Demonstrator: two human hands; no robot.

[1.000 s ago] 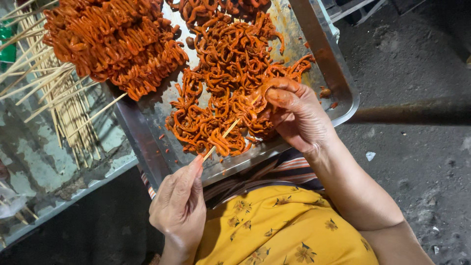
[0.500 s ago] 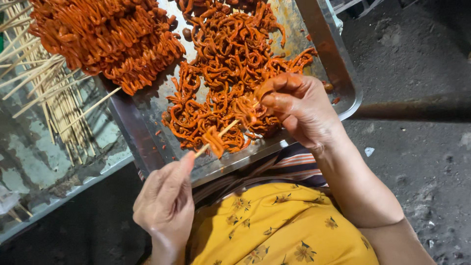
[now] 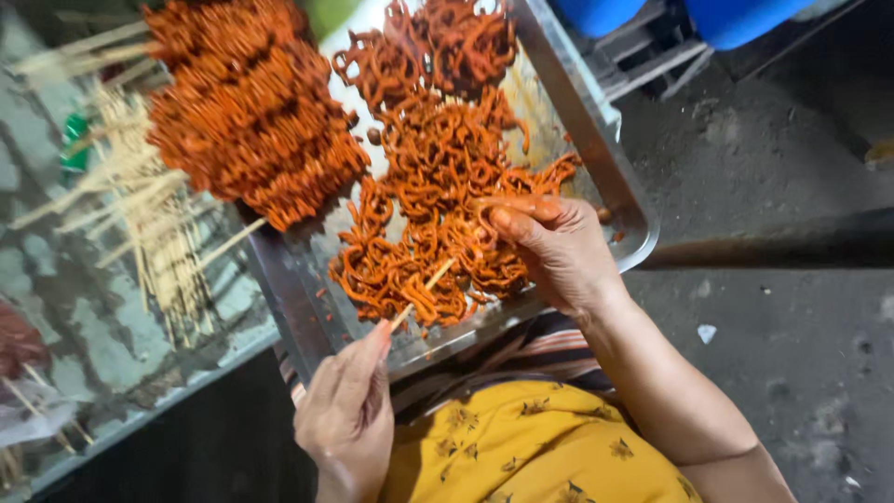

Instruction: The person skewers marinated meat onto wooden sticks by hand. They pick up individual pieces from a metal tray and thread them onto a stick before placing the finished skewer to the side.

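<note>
Your left hand (image 3: 346,410) pinches the bamboo skewer (image 3: 417,296) by its butt, tip angled into the orange marinated strips (image 3: 438,186) on the metal tray (image 3: 596,140). Your right hand (image 3: 551,247) pinches a strip beside the tip, ready for piercing. Finished skewers (image 3: 251,112) are stacked clear on the far side.

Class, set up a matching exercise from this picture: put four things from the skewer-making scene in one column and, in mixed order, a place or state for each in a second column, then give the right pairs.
Things
1. left hand
2. right hand
3. finished skewers
4. bare bamboo sticks

Places or states
A. lying loose on the surface left of the metal tray
B. pinching the end of a stick
C. stacked at the tray's far left
D. fingers on the loose orange strips

Pairs: 1-B, 2-D, 3-C, 4-A
</note>
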